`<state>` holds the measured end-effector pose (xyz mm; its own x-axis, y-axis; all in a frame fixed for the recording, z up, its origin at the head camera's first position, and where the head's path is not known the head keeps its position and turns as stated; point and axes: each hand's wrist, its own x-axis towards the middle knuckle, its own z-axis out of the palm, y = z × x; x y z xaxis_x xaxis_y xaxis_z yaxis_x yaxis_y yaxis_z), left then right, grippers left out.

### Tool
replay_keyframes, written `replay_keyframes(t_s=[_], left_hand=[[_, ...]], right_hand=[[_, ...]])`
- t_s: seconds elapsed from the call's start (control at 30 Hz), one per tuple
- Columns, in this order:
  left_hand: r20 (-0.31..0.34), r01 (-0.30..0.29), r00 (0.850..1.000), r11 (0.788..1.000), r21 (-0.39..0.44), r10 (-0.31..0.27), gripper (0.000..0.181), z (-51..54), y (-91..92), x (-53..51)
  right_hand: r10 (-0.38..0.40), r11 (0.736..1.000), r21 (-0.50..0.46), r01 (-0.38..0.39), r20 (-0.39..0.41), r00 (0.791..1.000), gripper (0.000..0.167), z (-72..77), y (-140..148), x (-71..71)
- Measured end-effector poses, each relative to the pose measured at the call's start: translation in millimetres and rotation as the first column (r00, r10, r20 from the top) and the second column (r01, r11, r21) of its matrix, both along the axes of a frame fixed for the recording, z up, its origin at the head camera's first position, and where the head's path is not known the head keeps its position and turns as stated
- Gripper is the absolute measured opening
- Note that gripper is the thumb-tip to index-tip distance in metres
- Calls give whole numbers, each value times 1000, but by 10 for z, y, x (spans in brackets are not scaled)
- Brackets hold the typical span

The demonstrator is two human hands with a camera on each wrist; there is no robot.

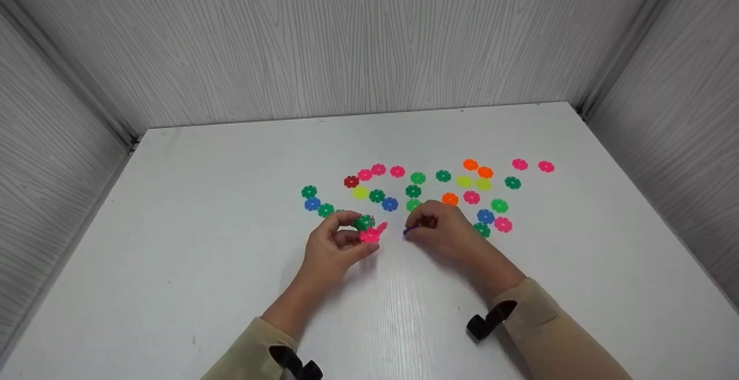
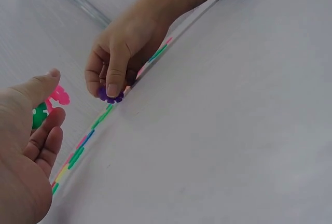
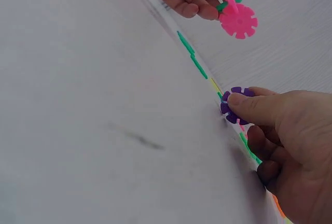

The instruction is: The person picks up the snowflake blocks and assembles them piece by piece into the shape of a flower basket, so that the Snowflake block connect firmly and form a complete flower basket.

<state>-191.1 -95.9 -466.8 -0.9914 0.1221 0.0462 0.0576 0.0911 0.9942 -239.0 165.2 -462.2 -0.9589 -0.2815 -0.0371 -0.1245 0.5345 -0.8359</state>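
Observation:
My left hand [image 1: 333, 248] holds a small cluster of joined notched discs, pink [image 1: 370, 235] and green [image 1: 365, 222], between thumb and fingers. In the right wrist view a pink disc [image 3: 239, 22] faces the camera, with another pink piece and green behind it. My right hand [image 1: 447, 231] pinches a purple disc [image 3: 236, 111] between thumb and index finger, also visible in the left wrist view as a purple disc [image 2: 110, 95]. The two hands are a short gap apart, and the purple disc does not touch the cluster.
Loose flat discs lie across the middle of the white table [image 1: 202, 207], behind and beside the hands: a blue disc [image 1: 389, 204], a dark red disc [image 1: 351, 182], an orange disc [image 1: 470, 164], a pink disc [image 1: 546, 166] and several others. Grey wood-grain panels stand around the table.

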Motion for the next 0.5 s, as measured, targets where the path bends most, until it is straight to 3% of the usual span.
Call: replay_keyframes(t_s=[0.13,0.27,0.5], left_hand=[[2,5,1000,1000,4,-5,68,-13,1,-7],[-2,15,1000,1000,19,-15,68,-24,0,-8],[-4,48,999,999,16,-48,68,-6,9,17]], right_hand=[[57,993,-102,-55,17,998,16,37,-7,34],[136,970,-203,-132,8,991,18,64,-43,49],[198,948,-250,-197,-19,980,15,55,-138,84]])
